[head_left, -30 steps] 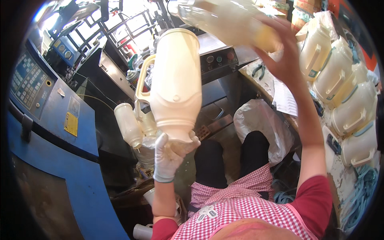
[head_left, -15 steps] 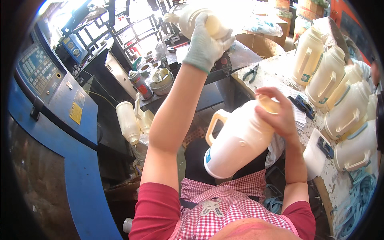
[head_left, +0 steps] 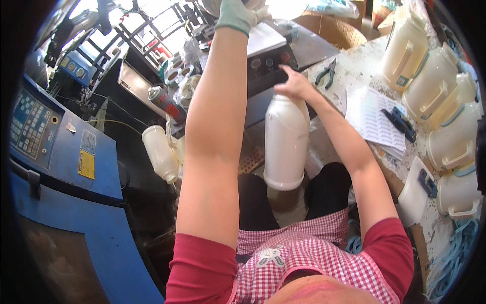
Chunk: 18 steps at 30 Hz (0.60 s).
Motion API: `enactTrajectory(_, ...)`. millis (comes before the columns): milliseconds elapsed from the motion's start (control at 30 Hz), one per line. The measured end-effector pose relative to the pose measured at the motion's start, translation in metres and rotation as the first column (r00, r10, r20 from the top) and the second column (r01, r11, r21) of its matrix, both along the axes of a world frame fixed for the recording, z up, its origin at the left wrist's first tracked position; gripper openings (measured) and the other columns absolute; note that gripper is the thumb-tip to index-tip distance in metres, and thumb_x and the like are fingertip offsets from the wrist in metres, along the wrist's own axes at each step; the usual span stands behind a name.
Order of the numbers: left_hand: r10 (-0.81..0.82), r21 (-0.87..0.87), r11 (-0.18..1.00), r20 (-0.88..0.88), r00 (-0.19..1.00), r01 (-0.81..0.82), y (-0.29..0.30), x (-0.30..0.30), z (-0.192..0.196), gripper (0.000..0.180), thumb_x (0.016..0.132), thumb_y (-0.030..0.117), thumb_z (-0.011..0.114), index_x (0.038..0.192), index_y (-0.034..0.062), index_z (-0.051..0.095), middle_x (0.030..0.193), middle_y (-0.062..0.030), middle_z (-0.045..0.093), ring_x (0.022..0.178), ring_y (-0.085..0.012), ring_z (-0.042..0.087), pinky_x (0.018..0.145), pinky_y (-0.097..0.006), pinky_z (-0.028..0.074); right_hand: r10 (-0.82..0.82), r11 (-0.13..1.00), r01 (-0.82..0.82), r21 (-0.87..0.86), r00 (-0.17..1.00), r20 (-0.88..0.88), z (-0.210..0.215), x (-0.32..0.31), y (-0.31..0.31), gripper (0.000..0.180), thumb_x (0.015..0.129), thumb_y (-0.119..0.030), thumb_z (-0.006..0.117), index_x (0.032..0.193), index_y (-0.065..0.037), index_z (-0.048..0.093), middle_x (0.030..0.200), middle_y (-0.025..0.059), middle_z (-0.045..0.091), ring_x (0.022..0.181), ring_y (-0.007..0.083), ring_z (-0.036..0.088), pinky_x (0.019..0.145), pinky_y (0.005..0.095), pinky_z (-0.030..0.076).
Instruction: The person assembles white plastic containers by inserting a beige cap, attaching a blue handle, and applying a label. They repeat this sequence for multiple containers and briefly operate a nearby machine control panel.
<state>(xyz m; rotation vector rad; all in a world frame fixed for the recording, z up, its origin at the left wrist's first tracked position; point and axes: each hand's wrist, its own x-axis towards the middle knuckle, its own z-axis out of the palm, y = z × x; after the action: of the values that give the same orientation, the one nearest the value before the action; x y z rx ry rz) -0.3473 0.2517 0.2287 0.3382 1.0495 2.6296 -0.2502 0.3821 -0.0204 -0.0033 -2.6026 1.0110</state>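
My left hand [head_left: 235,15], in a pale grey-green glove, reaches far forward and is cut off by the upper edge. Beside it shows part of a pale, rounded jug [head_left: 208,6], which the earlier view shows it gripping; most of that jug is out of sight. My bare right hand [head_left: 296,87] grips a white plastic jug [head_left: 286,144] at its narrow top, one finger stretched out. This jug hangs nearly upright above my knees, its wide base downward and its handle hidden.
To the right, a worn worktable [head_left: 349,66] bears several cream jugs [head_left: 405,53], pliers [head_left: 326,73], printed sheets [head_left: 372,119] and blue straps [head_left: 455,258]. At left stands a blue machine [head_left: 68,147]; near it are a spray can [head_left: 166,104] and another jug [head_left: 161,152]. Ahead is an open carton [head_left: 329,30].
My left hand has moved further forward, mostly out of view. My right hand has swung the white jug forward and left, turning it from tilted to nearly upright, its handle no longer visible.
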Motion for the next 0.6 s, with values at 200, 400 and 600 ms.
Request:
enactTrajectory(200,0.091,0.003,0.996,-0.047,0.995,-0.091,-0.016,-0.001,0.001,0.034,0.099,0.062,0.058,0.103,0.0285,0.063,0.098,0.0055,0.062,0.098,-0.0231,0.06,0.083,-0.054,0.052,-0.036,0.982,-0.019,0.187,0.957,0.288,0.021,-0.06,-0.04,0.106,0.076,-0.048,0.084,0.164,-0.011,0.038,0.132,0.0211,0.072,0.125,0.0362,0.068,0.106,0.0426,0.053)
enactTrajectory(400,-0.176,0.109,0.972,-0.252,0.952,0.209,-0.012,-0.015,-0.011,0.047,0.099,0.055,0.06,0.131,0.0211,0.055,0.109,-0.0003,0.063,0.103,-0.0222,0.061,0.094,-0.05,0.053,-0.006,0.965,-0.056,0.255,0.972,0.237,0.028,-0.051,-0.035,0.078,0.077,-0.052,0.081,0.138,-0.004,0.069,0.13,0.0194,0.073,0.123,0.0353,0.069,0.105,0.0423,0.054)
enactTrajectory(600,-0.135,-0.046,0.991,-0.296,0.946,0.127,-0.056,-0.015,-0.02,0.058,0.1,0.041,0.066,0.148,0.0156,0.044,0.102,-0.0039,0.064,0.098,-0.0215,0.065,0.099,-0.042,0.053,0.178,0.982,-0.184,0.05,0.978,0.109,0.084,0.138,-0.083,0.078,0.078,-0.056,0.077,0.134,-0.002,0.07,0.117,0.0185,0.077,0.11,0.0336,0.073,0.098,0.0424,0.057)
